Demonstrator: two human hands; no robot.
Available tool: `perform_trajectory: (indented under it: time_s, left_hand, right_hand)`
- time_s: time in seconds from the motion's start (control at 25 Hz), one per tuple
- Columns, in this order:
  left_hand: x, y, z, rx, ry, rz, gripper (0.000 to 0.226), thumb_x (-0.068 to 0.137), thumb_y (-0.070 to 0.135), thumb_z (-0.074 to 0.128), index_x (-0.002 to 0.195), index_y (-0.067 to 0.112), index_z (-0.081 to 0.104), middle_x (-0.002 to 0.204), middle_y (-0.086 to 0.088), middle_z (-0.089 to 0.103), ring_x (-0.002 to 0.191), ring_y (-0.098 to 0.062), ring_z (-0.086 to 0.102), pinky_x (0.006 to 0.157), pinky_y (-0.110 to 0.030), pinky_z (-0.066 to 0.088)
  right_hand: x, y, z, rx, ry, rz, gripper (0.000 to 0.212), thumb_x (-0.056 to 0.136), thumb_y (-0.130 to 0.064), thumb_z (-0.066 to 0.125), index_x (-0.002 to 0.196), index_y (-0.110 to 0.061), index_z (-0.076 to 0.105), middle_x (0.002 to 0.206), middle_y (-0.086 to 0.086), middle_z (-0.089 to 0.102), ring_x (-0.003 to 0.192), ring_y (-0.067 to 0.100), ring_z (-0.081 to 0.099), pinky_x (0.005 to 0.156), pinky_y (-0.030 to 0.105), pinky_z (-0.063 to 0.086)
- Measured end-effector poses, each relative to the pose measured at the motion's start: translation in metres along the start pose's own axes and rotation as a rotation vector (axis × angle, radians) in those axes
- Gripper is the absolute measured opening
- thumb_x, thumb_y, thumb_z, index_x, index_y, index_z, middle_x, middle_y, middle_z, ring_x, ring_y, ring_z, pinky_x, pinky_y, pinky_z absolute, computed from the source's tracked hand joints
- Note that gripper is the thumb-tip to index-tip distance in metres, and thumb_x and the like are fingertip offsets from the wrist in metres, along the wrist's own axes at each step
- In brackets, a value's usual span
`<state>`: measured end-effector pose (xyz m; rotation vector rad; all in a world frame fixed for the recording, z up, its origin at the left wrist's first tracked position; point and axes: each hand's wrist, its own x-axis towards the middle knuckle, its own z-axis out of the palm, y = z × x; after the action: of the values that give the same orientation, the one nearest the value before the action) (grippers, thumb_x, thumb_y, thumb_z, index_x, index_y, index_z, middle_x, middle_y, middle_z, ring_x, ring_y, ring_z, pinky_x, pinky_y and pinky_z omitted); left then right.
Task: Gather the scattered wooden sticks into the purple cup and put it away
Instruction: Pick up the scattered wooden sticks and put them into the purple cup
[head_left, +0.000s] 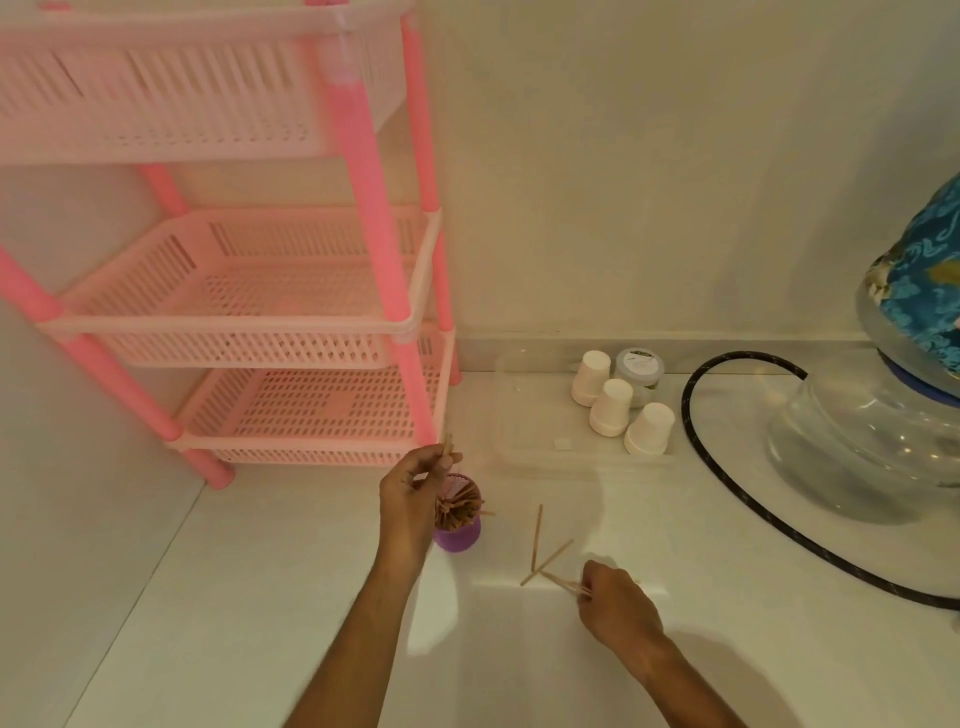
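Your left hand (415, 496) pinched upright thin wooden sticks (448, 446) above the small purple plastic cup (458, 535); your right hand (615, 603) gripped floor-lying sticks pointing away-left.

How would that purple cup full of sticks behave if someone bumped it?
The purple cup looks small and narrow, with wooden sticks fanning out well above its rim, so it is probably top-heavy and apt to tip. It likely slides easily on the smooth white counter.
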<state>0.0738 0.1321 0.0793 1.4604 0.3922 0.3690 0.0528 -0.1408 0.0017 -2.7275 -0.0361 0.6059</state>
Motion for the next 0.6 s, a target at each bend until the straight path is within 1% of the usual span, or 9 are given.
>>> perform_trajectory:
  time_s: [0.08,0.12,0.16,0.24,0.32,0.36,0.44,0.52,0.6]
  left_hand:
    - [0.005,-0.006,-0.004,-0.006,-0.042,-0.008,0.022,0.098,0.004,0.069,0.101,0.023,0.079,0.104,-0.005,0.082,0.107,-0.027,0.074,0.083,-0.024,0.061]
    - [0.007,-0.009,-0.007,-0.003,-0.070,-0.014,0.020,0.097,0.005,0.070,0.100,0.022,0.078,0.104,-0.007,0.082,0.106,-0.030,0.075,0.085,-0.027,0.061]
    - [0.009,-0.013,-0.010,0.010,-0.102,-0.019,0.017,0.096,0.006,0.071,0.098,0.022,0.077,0.105,-0.009,0.082,0.106,-0.032,0.075,0.089,-0.034,0.062]
    - [0.012,-0.020,-0.015,0.058,-0.164,-0.028,0.015,0.093,0.006,0.072,0.095,0.021,0.075,0.106,-0.010,0.081,0.107,-0.034,0.074,0.097,-0.048,0.060]
    - [0.012,-0.025,-0.018,0.110,-0.215,-0.024,0.020,0.094,-0.001,0.072,0.097,0.019,0.073,0.108,-0.008,0.080,0.110,-0.030,0.074,0.101,-0.051,0.059]
    - [0.011,-0.025,-0.019,0.140,-0.236,-0.012,0.024,0.094,-0.002,0.073,0.101,0.021,0.073,0.110,-0.005,0.080,0.111,-0.026,0.075,0.100,-0.048,0.060]
    - [0.009,-0.023,-0.021,0.215,-0.256,0.018,0.034,0.091,0.001,0.077,0.112,0.027,0.072,0.111,0.002,0.081,0.110,-0.018,0.075,0.096,-0.035,0.063]
    - [0.006,-0.020,-0.023,0.285,-0.265,0.066,0.042,0.088,0.000,0.080,0.119,0.027,0.071,0.110,0.009,0.081,0.109,-0.011,0.075,0.092,-0.024,0.062]
    - [0.003,-0.016,-0.024,0.402,-0.268,0.159,0.044,0.088,-0.002,0.079,0.121,0.025,0.073,0.113,0.014,0.079,0.110,-0.005,0.073,0.091,-0.020,0.060]
  right_hand:
    - [0.000,0.001,0.000,0.024,0.001,-0.009,0.019,0.101,-0.019,0.058,0.084,-0.024,0.052,0.082,-0.007,0.062,0.070,0.014,0.061,0.053,0.022,0.039]
    - [0.000,0.002,0.001,0.034,0.007,-0.013,0.020,0.101,-0.020,0.059,0.083,-0.024,0.052,0.080,-0.007,0.061,0.067,0.012,0.059,0.052,0.021,0.037]
    - [0.000,0.002,0.001,0.044,0.014,-0.014,0.020,0.101,-0.021,0.060,0.083,-0.024,0.052,0.080,-0.007,0.061,0.066,0.010,0.059,0.051,0.020,0.037]
    - [0.000,0.004,0.001,0.056,0.029,-0.013,0.017,0.101,-0.022,0.061,0.086,-0.023,0.054,0.084,-0.006,0.062,0.065,0.009,0.057,0.051,0.020,0.036]
    - [0.000,0.004,0.001,0.055,0.042,-0.016,0.016,0.101,-0.024,0.062,0.087,-0.023,0.055,0.087,-0.006,0.062,0.065,0.007,0.056,0.050,0.018,0.034]
    - [-0.001,0.003,0.001,0.055,0.051,-0.019,0.016,0.101,-0.026,0.063,0.087,-0.023,0.055,0.088,-0.006,0.062,0.065,0.007,0.056,0.050,0.018,0.033]
    - [-0.002,0.001,-0.001,0.059,0.088,-0.029,0.017,0.100,-0.027,0.066,0.086,-0.024,0.057,0.088,-0.006,0.064,0.066,0.007,0.057,0.051,0.017,0.034]
    - [-0.003,-0.001,-0.003,0.041,0.150,-0.048,0.017,0.100,-0.023,0.066,0.086,-0.025,0.056,0.087,-0.006,0.065,0.068,0.010,0.059,0.055,0.018,0.037]
    - [-0.003,-0.003,-0.006,0.016,0.217,-0.085,0.016,0.099,-0.018,0.065,0.086,-0.026,0.058,0.087,-0.006,0.066,0.071,0.013,0.060,0.059,0.022,0.044]
